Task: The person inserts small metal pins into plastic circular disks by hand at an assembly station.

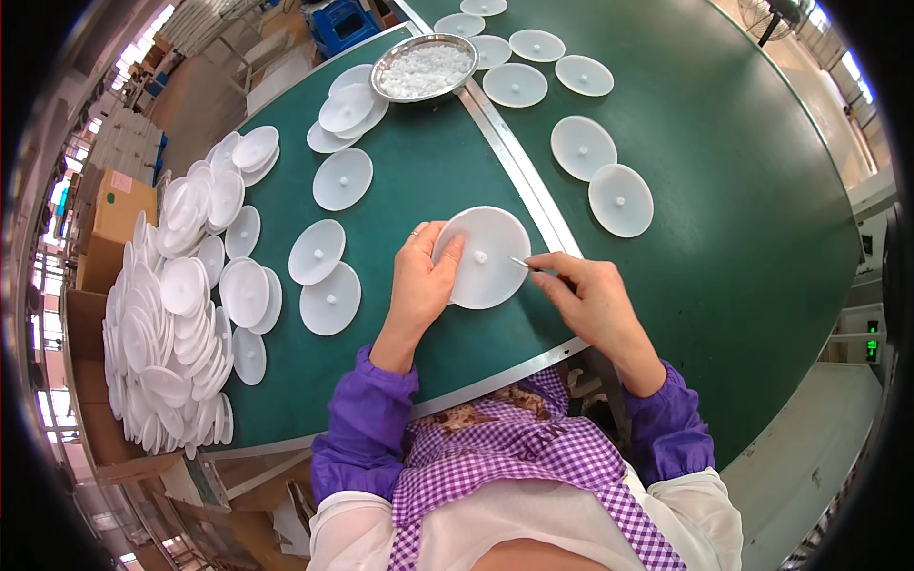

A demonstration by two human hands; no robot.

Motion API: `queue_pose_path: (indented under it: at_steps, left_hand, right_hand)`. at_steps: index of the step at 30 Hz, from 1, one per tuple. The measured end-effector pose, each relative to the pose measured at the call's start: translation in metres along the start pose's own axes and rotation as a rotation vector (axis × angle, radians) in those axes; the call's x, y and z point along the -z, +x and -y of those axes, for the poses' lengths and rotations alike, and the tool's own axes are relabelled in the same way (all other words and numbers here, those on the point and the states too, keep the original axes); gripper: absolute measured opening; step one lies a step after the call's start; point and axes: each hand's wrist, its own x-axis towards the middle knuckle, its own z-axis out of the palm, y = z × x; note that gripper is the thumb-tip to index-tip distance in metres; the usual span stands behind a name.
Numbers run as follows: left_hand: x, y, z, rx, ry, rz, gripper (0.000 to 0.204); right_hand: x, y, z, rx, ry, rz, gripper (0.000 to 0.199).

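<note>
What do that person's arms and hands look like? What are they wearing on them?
The left hand and right hand are both bare. A thin, shiny ring circles a left finger. Purple sleeve covers wrap both forearms, wrinkled and gathered near the wrists. Higher up, loose white sleeves show.

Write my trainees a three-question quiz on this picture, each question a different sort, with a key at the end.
1. Multiple choice: The left hand holds a white disc. What does the right hand hold?
A. Another disc
B. A slim tool with a shiny tip
C. Nothing
2. True or false: The metal bowl contains dark green pieces.
3. Fill the gap: The large heap of discs lies on the person's ____ side.

Key:
1. B
2. False; the small pieces are white.
3. left
</note>
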Motion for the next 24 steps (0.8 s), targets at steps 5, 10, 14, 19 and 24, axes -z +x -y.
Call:
queue_pose_path:
  at_steps: [5,10,14,19,24]
  left_hand:
    - [-0.003,-0.010,-0.014,0.016,-0.203,-0.044,0.017]
    - [-0.002,-0.011,-0.019,-0.029,-0.156,-0.062,0.018]
    - [-0.002,-0.011,-0.019,-0.027,-0.159,-0.060,0.018]
    - [-0.009,-0.014,-0.028,-0.075,-0.102,0.009,0.015]
    - [-0.049,-0.026,-0.026,-0.216,-0.004,-0.089,0.012]
  right_hand:
    - [-0.013,0.001,0.008,0.028,0.084,0.035,0.022]
    - [-0.014,0.002,0.012,0.052,0.070,0.016,0.021]
    - [-0.015,0.001,0.013,0.091,0.054,-0.010,0.022]
    - [-0.022,-0.002,0.011,0.157,-0.064,-0.078,0.015]
    - [-0.019,-0.008,0.008,0.142,-0.418,-0.062,0.011]
